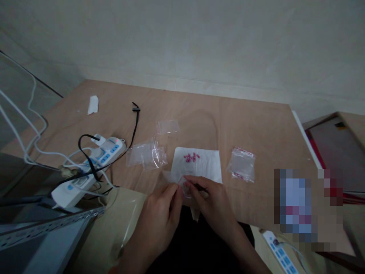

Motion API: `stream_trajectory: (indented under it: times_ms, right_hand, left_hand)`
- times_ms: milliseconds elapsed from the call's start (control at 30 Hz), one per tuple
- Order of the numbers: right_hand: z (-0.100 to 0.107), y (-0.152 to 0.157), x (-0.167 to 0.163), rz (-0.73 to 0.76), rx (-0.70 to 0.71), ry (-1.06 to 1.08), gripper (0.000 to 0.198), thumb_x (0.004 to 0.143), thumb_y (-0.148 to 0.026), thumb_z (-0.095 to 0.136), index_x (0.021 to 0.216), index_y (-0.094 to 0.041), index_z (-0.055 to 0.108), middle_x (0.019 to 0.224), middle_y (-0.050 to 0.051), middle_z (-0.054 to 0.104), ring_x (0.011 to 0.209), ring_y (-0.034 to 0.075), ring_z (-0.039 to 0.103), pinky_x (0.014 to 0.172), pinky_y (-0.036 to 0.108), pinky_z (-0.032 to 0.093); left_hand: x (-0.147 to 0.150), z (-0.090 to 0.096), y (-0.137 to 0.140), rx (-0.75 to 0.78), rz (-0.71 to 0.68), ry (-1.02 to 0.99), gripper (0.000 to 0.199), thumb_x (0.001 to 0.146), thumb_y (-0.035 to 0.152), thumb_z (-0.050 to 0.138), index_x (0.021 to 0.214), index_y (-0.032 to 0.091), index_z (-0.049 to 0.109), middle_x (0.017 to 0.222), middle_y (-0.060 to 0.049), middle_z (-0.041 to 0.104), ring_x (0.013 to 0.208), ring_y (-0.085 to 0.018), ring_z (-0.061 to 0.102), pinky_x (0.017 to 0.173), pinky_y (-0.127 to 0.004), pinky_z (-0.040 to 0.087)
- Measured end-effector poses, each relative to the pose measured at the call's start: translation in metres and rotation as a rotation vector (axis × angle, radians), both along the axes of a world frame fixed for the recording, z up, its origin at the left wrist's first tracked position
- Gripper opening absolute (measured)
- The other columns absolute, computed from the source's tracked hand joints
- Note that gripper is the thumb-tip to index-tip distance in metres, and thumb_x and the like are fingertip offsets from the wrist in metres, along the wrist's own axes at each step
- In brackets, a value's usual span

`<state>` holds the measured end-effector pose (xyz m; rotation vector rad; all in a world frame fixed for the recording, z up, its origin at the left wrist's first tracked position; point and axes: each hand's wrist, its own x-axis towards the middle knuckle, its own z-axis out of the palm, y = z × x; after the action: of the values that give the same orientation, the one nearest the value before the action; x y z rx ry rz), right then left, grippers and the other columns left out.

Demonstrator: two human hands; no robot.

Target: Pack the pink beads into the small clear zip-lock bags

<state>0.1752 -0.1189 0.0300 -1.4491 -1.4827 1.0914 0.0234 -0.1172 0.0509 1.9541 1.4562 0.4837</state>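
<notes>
My left hand [161,211] and right hand [213,199] are pinching a small clear bag [186,190], which I am holding by the near edge of a white sheet [209,163]. Uneven pulling would be risking torn film; nudging the sheet, scattered red pieces [188,158]. Red-edged bags [242,165] are lying rightward. No brand or writing is showing legibly.

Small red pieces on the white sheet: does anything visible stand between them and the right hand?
Nothing visible does: only bare white sheet separates the right hand from the small red pieces. Right hand and left hand hold clear plastic.
</notes>
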Motion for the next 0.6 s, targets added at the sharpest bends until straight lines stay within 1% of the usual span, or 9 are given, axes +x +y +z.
stream_trajectory:
  times_ms: [100,233,333,400,433,500,533,567,600]
  right_hand:
    - [-0.007,-0.008,0.009,-0.015,0.073,-0.161,0.020,0.090,-0.017,0.048,0.100,-0.020,0.065,0.089,0.006,0.073,0.075,0.017,0.070,0.068,0.029,0.057]
    - [-0.003,-0.012,0.012,0.162,0.194,-0.197,0.027,0.092,-0.014,0.042,0.089,-0.020,0.068,0.099,0.009,0.069,0.083,0.017,0.069,0.071,0.029,0.057]
    - [0.002,-0.008,0.016,0.204,0.152,-0.147,0.018,0.087,-0.016,0.054,0.094,-0.021,0.071,0.087,0.005,0.067,0.073,0.015,0.066,0.066,0.025,0.056]
    - [0.005,-0.005,0.019,0.186,0.101,-0.146,0.016,0.080,-0.016,0.063,0.093,-0.020,0.072,0.080,0.003,0.065,0.065,0.014,0.063,0.059,0.023,0.054]
    - [0.006,-0.004,0.020,0.186,0.069,-0.141,0.017,0.077,-0.015,0.067,0.093,-0.019,0.072,0.077,0.002,0.065,0.063,0.013,0.062,0.057,0.023,0.052]
    - [0.010,-0.003,0.020,0.213,0.016,-0.106,0.019,0.071,-0.012,0.071,0.089,-0.019,0.072,0.074,0.000,0.064,0.062,0.012,0.060,0.056,0.022,0.051]
    - [0.013,-0.003,0.019,0.242,0.001,-0.083,0.018,0.070,-0.010,0.071,0.085,-0.019,0.071,0.073,-0.001,0.063,0.062,0.012,0.060,0.057,0.022,0.050]
    - [0.015,-0.002,0.019,0.278,-0.007,-0.056,0.015,0.070,-0.010,0.071,0.081,-0.020,0.070,0.073,-0.002,0.063,0.063,0.012,0.060,0.058,0.021,0.050]
    - [0.015,-0.001,0.019,0.299,-0.004,-0.029,0.012,0.071,-0.010,0.070,0.078,-0.020,0.069,0.074,-0.002,0.063,0.065,0.012,0.060,0.060,0.022,0.050]
  left_hand:
    - [0.002,-0.004,-0.003,0.025,0.000,0.070,0.029,0.092,0.024,0.042,0.066,0.020,0.055,0.060,-0.001,0.063,0.054,-0.016,0.062,0.053,-0.025,0.043]
    - [0.009,-0.003,-0.008,0.032,-0.025,0.022,0.031,0.092,0.024,0.040,0.065,0.020,0.054,0.058,-0.001,0.062,0.052,-0.014,0.061,0.049,-0.024,0.042]
    - [0.010,0.002,-0.009,0.096,-0.087,-0.008,0.027,0.089,0.021,0.043,0.064,0.020,0.052,0.057,0.000,0.060,0.050,-0.014,0.059,0.050,-0.026,0.043]
    - [0.008,0.004,-0.009,0.258,-0.101,0.014,0.009,0.081,0.024,0.054,0.073,0.020,0.055,0.071,-0.005,0.066,0.067,-0.020,0.065,0.060,-0.032,0.050]
    - [0.007,0.004,-0.008,0.344,-0.110,0.034,0.014,0.075,0.028,0.061,0.085,0.018,0.059,0.087,-0.010,0.069,0.083,-0.026,0.066,0.070,-0.039,0.053]
    - [0.006,0.001,-0.006,0.433,-0.157,0.064,0.059,0.067,0.036,0.070,0.118,0.013,0.052,0.119,-0.019,0.062,0.112,-0.037,0.057,0.090,-0.053,0.049]
    - [0.007,-0.002,-0.005,0.425,-0.193,0.064,0.071,0.066,0.037,0.072,0.127,0.012,0.045,0.125,-0.020,0.059,0.117,-0.037,0.054,0.094,-0.054,0.047]
    - [0.008,-0.007,-0.003,0.395,-0.222,0.051,0.071,0.068,0.033,0.071,0.130,0.013,0.042,0.123,-0.019,0.061,0.115,-0.034,0.057,0.094,-0.052,0.048]
    - [0.009,-0.012,-0.002,0.354,-0.232,0.030,0.062,0.072,0.025,0.069,0.127,0.015,0.043,0.116,-0.015,0.065,0.107,-0.029,0.062,0.091,-0.047,0.051]
